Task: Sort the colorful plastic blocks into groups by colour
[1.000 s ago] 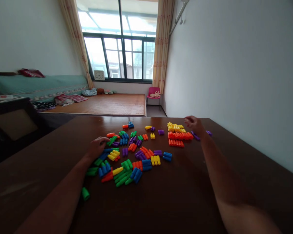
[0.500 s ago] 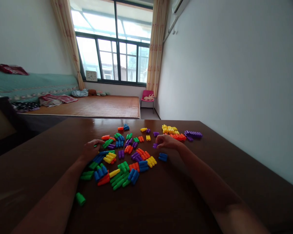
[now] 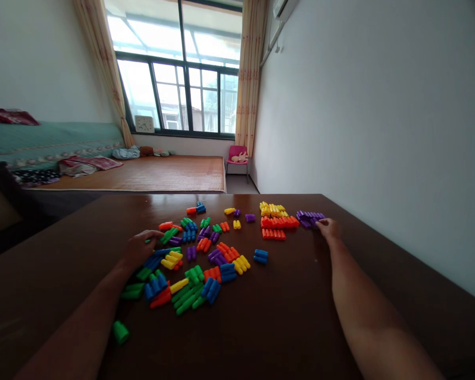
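At the right of the blocks, my right hand [image 3: 329,230] is closed in a pinch on a purple block at the near edge of the purple row [image 3: 309,217]. My left hand [image 3: 144,245] rests at the left side of the mixed pile, its fingers stretched out beside a green block [image 3: 169,235]; a bit of green shows by its fingers. Left of the purple row lie a yellow group [image 3: 273,209] and orange rows [image 3: 279,221]. Blue, green, orange, purple and yellow blocks lie scattered between my hands, with a blue block [image 3: 260,256] apart from them.
A single green block [image 3: 121,332] lies near my left forearm on the dark brown table [image 3: 277,327]. Beyond the table are a bed with a woven mat [image 3: 174,171], a pink chair [image 3: 237,154] and a window. A white wall stands at the right.
My right hand has moved right, from the middle of the blocks to the purple row, with a purple block. It no longer covers the short orange row. My left hand stays beside the pile.
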A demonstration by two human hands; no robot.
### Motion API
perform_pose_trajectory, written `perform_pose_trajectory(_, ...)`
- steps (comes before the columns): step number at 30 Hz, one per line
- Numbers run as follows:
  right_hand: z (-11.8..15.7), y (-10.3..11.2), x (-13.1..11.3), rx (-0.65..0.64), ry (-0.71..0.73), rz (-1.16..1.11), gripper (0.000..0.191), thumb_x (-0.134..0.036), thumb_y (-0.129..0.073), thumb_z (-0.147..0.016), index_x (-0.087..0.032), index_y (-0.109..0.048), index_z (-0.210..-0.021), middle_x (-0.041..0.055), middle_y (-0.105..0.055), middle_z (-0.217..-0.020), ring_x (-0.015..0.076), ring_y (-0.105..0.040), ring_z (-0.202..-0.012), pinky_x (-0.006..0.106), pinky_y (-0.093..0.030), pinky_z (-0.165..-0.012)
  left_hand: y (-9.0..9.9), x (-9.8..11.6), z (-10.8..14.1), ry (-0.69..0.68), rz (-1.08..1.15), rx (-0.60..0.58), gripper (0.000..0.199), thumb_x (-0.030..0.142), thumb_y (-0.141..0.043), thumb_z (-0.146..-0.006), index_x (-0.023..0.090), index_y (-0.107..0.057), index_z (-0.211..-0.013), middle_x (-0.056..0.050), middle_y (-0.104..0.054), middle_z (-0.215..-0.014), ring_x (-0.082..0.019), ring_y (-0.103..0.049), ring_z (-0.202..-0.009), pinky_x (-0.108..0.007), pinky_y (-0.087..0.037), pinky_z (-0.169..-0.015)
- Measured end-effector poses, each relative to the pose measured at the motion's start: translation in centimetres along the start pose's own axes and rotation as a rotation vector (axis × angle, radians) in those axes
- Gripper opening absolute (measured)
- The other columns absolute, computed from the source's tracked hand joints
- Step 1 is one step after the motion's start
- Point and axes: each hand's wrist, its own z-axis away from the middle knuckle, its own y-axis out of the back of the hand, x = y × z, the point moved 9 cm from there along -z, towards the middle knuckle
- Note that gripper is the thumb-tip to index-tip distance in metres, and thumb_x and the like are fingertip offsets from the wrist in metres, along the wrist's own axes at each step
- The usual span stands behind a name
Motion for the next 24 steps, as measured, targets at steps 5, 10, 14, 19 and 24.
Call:
perform_pose_trajectory(5,-0.3,-2.0,-0.4,-0.039,0.048,0.309,0.020,-0.036,-0.065,-0.071,-0.017,-0.069,-0.074,0.0080,-0.071,-0.077,0.0200,-0.064,-0.069,0.028,-0.045,-0.060,-0.3,-0.3,-0.1,-0.013,-0.014,-0.014,0.037,0.037,-0.043,-0.074,0.023,-0.073,-0.092,-0.002,-0.073,-0.102,-0.022,-0.068,-0.091,-0.027,-0.051,-0.080)
perform_pose_trajectory(10,0.2,-0.6,-1.7,0.058,0.117,0.403,0.027,-0.038,-0.055,-0.080,-0.016,-0.072,-0.082,0.0115,-0.071,-0.081,0.0217,-0.062,-0.069,0.030,-0.043,-0.062,0.1,0.2,0.1,-0.007,0.012,-0.001,0.034,0.033,-0.044,-0.073,0.024,-0.073,-0.090,-0.001,-0.074,-0.100,-0.021,-0.068,-0.091,-0.025,-0.052,-0.079)
perform_pose_trajectory(14,1.4,1.8,-8.1,0.271,0.272,0.238,0.032,-0.034,-0.046,-0.086,-0.013,-0.069,-0.093,0.0142,-0.070,-0.088,0.0218,-0.062,-0.073,0.032,-0.044,-0.068,0.4,1.0,0.4,-0.015,0.026,0.001,0.033,0.031,-0.044,-0.075,0.023,-0.073,-0.088,-0.002,-0.074,-0.099,-0.020,-0.068,-0.092,-0.026,-0.051,-0.083)
perform_pose_trajectory(19,9.9,-5.2,-21.6,-0.168,0.675,-0.048,0.031,-0.038,-0.049,-0.088,-0.017,-0.067,-0.100,0.0086,-0.071,-0.089,0.0187,-0.064,-0.072,0.030,-0.048,-0.070,0.2,1.3,0.6,-0.038,0.063,0.014,0.032,0.027,-0.044,-0.075,0.022,-0.073,-0.088,-0.003,-0.073,-0.098,-0.020,-0.067,-0.090,-0.027,-0.051,-0.081)
perform_pose_trajectory(24,24.1,-15.5,-30.7,-0.712,1.130,-0.067,0.026,-0.018,-0.051,-0.086,-0.022,-0.068,-0.105,0.0061,-0.070,-0.105,0.0186,-0.063,-0.097,0.031,-0.047,-0.087,0.1,1.3,0.8,-0.044,0.113,0.032,0.031,0.024,-0.044,-0.075,0.021,-0.073,-0.087,-0.004,-0.074,-0.096,-0.020,-0.067,-0.090,-0.029,-0.051,-0.083)
